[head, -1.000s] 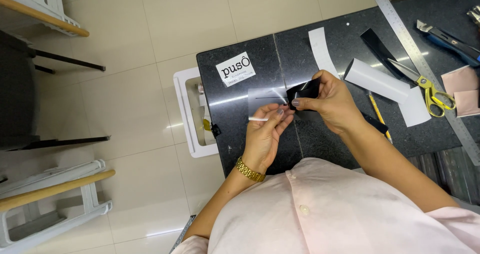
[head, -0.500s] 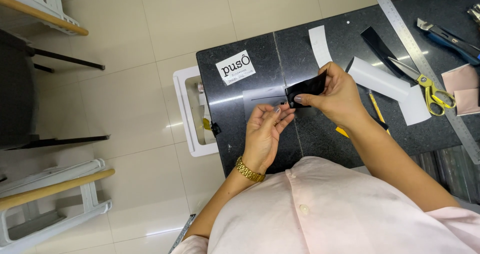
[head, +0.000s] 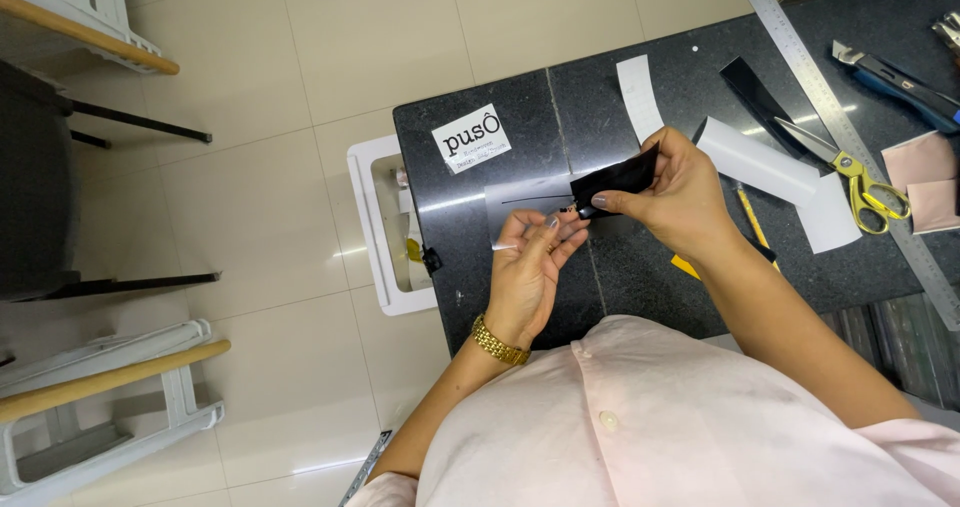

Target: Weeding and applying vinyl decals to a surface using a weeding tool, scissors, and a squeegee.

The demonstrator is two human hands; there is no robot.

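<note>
Right hand (head: 680,192): thumb and fingers pinched shut on a small folded piece of glossy black leather-like material (head: 615,179), held just above the dark polished stone worktop (head: 500,287).

Left hand (head: 530,267), at 7 o'clock of the black piece: fingers curled together at the piece's lower corner, apparently nipping a thin pale sliver (head: 505,247); what that sliver is cannot be told. A gold link watch (head: 498,341) sits on the wrist.

Progress, as judged: pieces already cut lie about; the black piece is still being worked in hand, not set down.

Worktop, from the grip: white printed label (head: 471,139) at 10 o'clock; white curved paper strip (head: 638,92) at 12; white paper pattern (head: 760,162), gold-handled scissors (head: 850,167) and long steel ruler (head: 850,137) at 3; blue utility knife (head: 900,77) and pink swatches (head: 925,177) farther right.

Room: cream tiled floor (head: 280,147); white plastic tray (head: 385,227) at 9 o'clock, beside the worktop edge; black chair (head: 40,187) at far left.
</note>
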